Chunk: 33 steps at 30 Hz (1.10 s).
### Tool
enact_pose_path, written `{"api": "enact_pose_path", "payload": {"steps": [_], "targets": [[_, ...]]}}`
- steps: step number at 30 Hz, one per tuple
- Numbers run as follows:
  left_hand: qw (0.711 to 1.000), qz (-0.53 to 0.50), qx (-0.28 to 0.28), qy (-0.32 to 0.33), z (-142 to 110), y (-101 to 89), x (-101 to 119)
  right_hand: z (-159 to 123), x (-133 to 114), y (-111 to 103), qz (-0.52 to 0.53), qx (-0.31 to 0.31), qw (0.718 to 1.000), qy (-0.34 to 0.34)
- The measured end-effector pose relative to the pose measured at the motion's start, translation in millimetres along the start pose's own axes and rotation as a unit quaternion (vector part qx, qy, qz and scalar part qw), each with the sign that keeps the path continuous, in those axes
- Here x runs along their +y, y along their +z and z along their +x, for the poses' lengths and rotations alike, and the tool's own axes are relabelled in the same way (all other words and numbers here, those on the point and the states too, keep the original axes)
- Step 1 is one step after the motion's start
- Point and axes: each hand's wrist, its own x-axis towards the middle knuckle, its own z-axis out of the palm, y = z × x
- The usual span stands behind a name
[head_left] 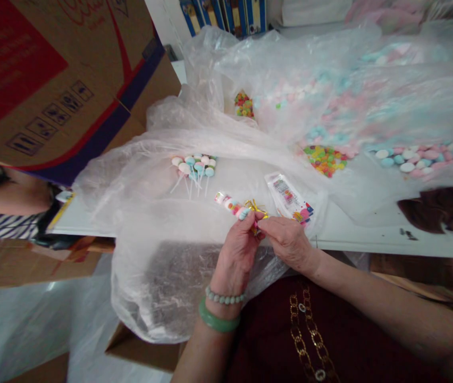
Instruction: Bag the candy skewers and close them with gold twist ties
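My left hand (239, 247) is closed around the lower part of a slim clear candy bag (230, 204), filled with pink, white and blue sweets and pointing away to the left. Thumb and forefinger of my right hand (290, 242) pinch at the bag's near end, against the left fingers; what exactly lies between them is too small to make out. Just behind my hands lie shiny gold twist ties (255, 205). Flat printed bags (288, 199) rest to the right of them. A bunch of pastel lollipops on white sticks (195, 167) lies on the plastic sheeting, further left.
Clear plastic sheeting (150, 213) covers much of the white table (354, 236). Fruit gummies (326, 159), more gummies (244, 105) and pastel candies (421, 158) lie behind. Dark brown cloth (442, 210) is at right. A large carton (70, 80) stands left, beside another person's arm (15, 194).
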Motion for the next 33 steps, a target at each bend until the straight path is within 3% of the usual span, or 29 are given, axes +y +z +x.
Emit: {"api": "enact_pose_path", "payload": {"steps": [4,8,11,13,14,16,18,19,20,23,24,25,27,29,31,33], "targets": [[0.997,-0.061,0.042,-0.037,7,4.0,-3,1,-15,-1,-0.089,0.007,0.996,0.004],[0.993,-0.119,0.019,-0.021,5,13.0,-5,12,-26,-4,-0.164,0.007,0.986,-0.008],[0.992,-0.123,-0.025,-0.025,0,14.7,-5,25,-23,-5,-0.076,0.002,0.996,0.042],[0.993,-0.105,-0.053,-0.029,-3,11.2,-2,34,-19,-4,0.092,0.002,0.987,0.134],[0.994,-0.09,-0.06,-0.014,-5,8.5,-1,38,-17,-3,0.205,-0.013,0.96,0.191],[0.996,-0.05,-0.068,0.03,-7,2.7,3,43,-13,-2,0.424,-0.065,0.853,0.297],[0.995,0.002,-0.084,0.058,-8,-2.2,7,46,-11,-2,0.549,-0.11,0.749,0.355],[0.993,0.028,-0.094,0.065,-8,-4.0,10,46,-10,-4,0.565,-0.117,0.732,0.362],[0.991,0.052,-0.099,0.077,-8,-5.6,12,46,-9,-6,0.551,-0.112,0.746,0.358],[0.981,0.104,-0.063,0.15,-8,-8.1,18,48,-8,-17,0.385,-0.008,0.874,0.296],[0.978,0.117,-0.054,0.165,-9,-8.2,19,50,-9,-20,0.34,0.032,0.9,0.271],[0.977,0.129,-0.06,0.16,-9,-8.0,20,52,-10,-23,0.327,0.053,0.909,0.253],[0.978,0.155,-0.105,0.093,-11,-6.6,21,59,-13,-25,0.397,0.022,0.885,0.242],[0.977,0.173,-0.121,0.033,-12,-5.5,20,66,-17,-21,0.49,-0.006,0.832,0.26],[0.978,0.193,-0.056,0.057,-12,-6.3,18,71,-18,-15,0.527,0.034,0.801,0.281],[0.965,0.216,0.039,0.142,-11,-9.7,17,70,-14,-10,0.507,0.076,0.811,0.282]]}}
